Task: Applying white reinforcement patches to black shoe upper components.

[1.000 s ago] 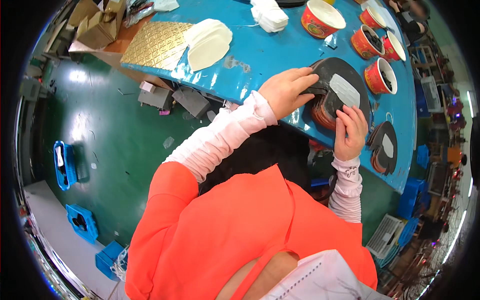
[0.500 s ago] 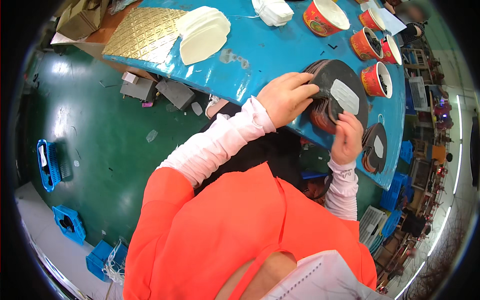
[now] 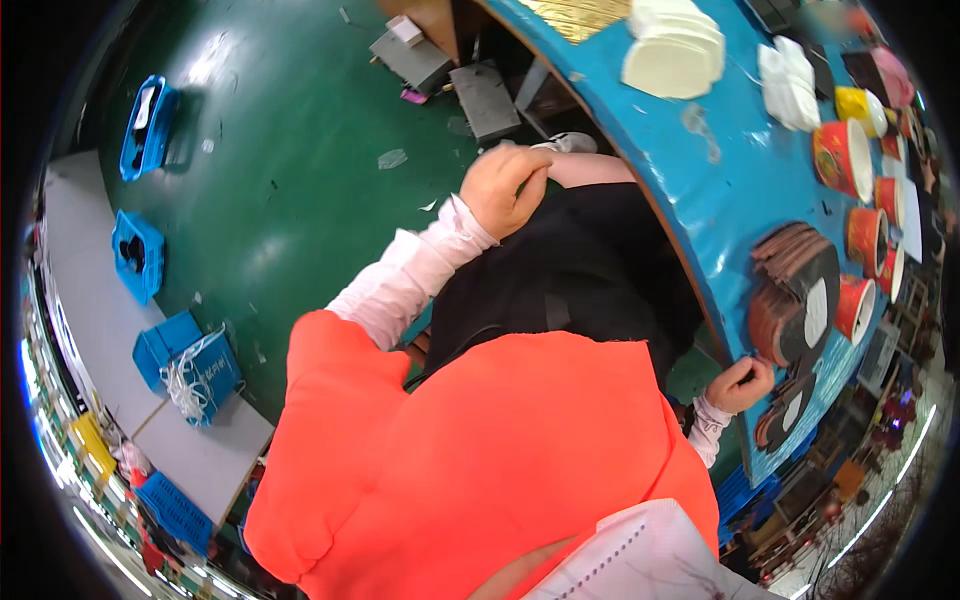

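Observation:
My left hand (image 3: 503,190) is off the table, above my dark-clothed lap beside my bare knee. Its fingers are curled in against the thumb; whatever they hold, if anything, is hidden. At the table's near edge, my right hand (image 3: 740,385) is closed with bent fingers, and its contents cannot be made out. Just beyond it lies a large stack of flat black curved pieces (image 3: 782,325) with brownish edges and a pale oval patch on top. The stack's upper layers look fanned out. Close to my right hand is a smaller, similar stack (image 3: 778,424).
The blue-covered table (image 3: 690,190) carries cream pads (image 3: 674,62), a white bundle (image 3: 789,84), a gold embossed sheet (image 3: 580,14) and several red paper tubs (image 3: 843,160). Grey boxes (image 3: 485,100) stand on the green floor below. Blue baskets (image 3: 138,255) sit at the left.
Both hands have left the large stack. My left hand has moved away over my lap, my right to the table edge. The view has turned leftward, and the stack's top layers now look spread.

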The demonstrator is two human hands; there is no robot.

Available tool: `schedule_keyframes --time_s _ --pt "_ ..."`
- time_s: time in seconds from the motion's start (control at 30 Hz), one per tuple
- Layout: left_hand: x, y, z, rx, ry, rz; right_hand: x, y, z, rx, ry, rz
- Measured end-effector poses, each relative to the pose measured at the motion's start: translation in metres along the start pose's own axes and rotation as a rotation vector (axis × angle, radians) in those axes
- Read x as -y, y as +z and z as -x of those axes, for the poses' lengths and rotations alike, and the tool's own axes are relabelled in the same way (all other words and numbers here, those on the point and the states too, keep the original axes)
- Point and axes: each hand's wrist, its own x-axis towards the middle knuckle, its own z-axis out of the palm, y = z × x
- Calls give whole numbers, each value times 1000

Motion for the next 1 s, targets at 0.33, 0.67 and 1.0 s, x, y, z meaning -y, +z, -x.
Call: schedule_keyframes --time_s 0.33,0.67,1.0 --pt "81 136 62 924 -836 498 -16 13 3 29 55 206" --pt "82 139 71 947 -930 766 -23 12 5 4 23 195" --pt "77 147 71 964 -1049 990 -17 12 3 13 19 228"
